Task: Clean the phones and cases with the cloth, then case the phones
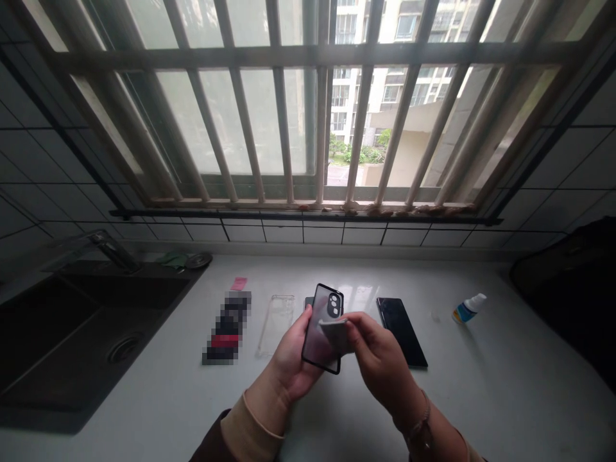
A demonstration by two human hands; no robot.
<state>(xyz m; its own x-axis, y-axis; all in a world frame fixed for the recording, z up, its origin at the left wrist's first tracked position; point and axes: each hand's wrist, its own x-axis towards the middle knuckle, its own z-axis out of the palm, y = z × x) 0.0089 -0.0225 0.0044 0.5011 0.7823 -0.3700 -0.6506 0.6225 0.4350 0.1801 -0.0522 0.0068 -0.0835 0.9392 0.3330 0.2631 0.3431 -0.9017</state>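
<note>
My left hand (291, 353) holds a black-edged smartphone (321, 328) upright by its side, its back with the oval camera bump facing me. My right hand (380, 359) pinches a grey cloth (337, 335) and presses it against the phone's back. A clear phone case (275, 325) lies on the white counter (481, 385) left of my hands. To the right, a black phone (402, 330) lies flat. A dark item (308, 301) is mostly hidden behind the held phone.
A pixelated package (226, 327) and a pink slip (239, 283) lie left of the case. A small white-capped bottle (469, 308) lies at right. A dark sink (86, 333) with a tap is set in the counter's left side. A dark bag (563, 269) stands far right. Below a barred window, tiled wall rises.
</note>
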